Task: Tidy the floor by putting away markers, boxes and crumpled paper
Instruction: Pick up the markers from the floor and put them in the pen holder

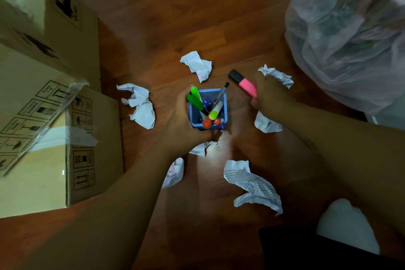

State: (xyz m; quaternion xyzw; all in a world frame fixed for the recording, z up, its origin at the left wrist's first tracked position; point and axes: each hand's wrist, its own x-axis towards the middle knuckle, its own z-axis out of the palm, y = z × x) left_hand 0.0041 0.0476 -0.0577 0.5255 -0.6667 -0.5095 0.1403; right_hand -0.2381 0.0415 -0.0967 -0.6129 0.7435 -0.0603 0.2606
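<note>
At centre frame the left hand [186, 120] wraps a small blue holder [208, 108] of markers, while the right hand [266, 96] pinches a pink highlighter [243, 83] by its tail — light, rigid, probably slick plastic — best gripped mid-barrel.

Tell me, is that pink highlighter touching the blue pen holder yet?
Apart. The head view shows the pink highlighter gripped in the right hand, with bare wooden floor plainly visible between it and the blue pen holder.
</note>
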